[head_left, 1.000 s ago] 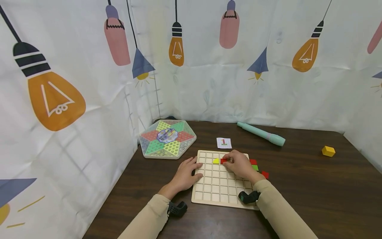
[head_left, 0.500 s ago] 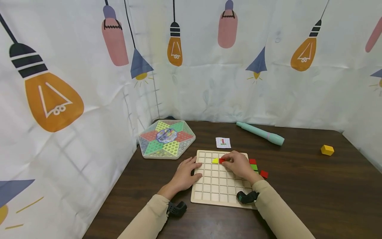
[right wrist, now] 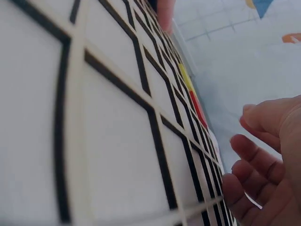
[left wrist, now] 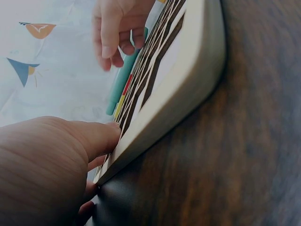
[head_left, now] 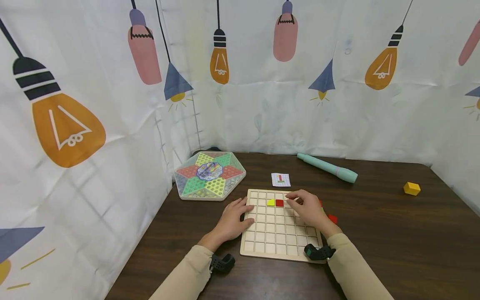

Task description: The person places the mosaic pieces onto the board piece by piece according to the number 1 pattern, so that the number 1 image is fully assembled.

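A wooden grid board [head_left: 262, 246] lies on the dark table. A yellow triangle tile [head_left: 271, 202] and a red square tile [head_left: 279, 203] sit side by side in its second row. My right hand [head_left: 305, 206] hovers just right of the red tile with loosely curled fingers, holding nothing. My left hand [head_left: 234, 216] rests flat on the board's left edge. In the left wrist view my thumb [left wrist: 94, 136] presses the board's rim [left wrist: 188, 70]. The right wrist view shows the grid [right wrist: 117, 141], the yellow tile [right wrist: 185, 77], the red tile [right wrist: 197, 106] and my fingers [right wrist: 254, 155] raised off it.
A loose red tile [head_left: 332, 218] lies right of the board, others hidden behind my hand. A small pattern card [head_left: 281, 179] lies behind the board, with a teal pen [head_left: 327, 167] further back. A hexagonal checkers box [head_left: 210, 174] stands at left and a yellow block [head_left: 411, 188] at far right.
My right hand has let go of the red tile and drawn back to the right. The tile now lies in its cell beside the yellow one. The left hand stayed put.
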{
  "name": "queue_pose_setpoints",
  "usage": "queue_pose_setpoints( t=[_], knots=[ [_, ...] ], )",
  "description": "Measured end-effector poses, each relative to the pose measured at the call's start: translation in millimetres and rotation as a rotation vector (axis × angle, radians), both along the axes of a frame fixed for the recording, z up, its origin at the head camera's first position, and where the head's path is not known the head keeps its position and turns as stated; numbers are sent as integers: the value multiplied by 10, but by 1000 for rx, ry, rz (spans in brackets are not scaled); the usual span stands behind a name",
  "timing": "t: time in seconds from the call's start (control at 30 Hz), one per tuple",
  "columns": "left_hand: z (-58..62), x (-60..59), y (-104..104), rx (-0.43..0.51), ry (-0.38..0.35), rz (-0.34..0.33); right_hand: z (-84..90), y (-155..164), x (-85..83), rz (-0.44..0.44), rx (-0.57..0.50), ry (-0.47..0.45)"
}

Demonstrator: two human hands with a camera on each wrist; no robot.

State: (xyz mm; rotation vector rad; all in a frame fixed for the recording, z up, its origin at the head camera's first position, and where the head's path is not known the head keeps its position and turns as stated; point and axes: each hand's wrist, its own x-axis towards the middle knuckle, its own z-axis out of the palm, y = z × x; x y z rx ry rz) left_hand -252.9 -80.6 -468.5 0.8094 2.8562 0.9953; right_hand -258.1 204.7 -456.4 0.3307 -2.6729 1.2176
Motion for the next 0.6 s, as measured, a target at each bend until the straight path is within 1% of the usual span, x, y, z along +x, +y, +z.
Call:
queue_pose_setpoints(
  t=[0.23, 0.47, 0.6],
  knots=[
    [-21, 9, -17, 2, 4, -3, -8, 180, 99, -98, 3, 50],
    [-5, 7, -21, -5, -8, -6, -57, 370, 165, -185, 8, 177],
    [2, 12, -13, -10, 1, -13, -68, 490, 173, -244, 25, 211]
  ],
)
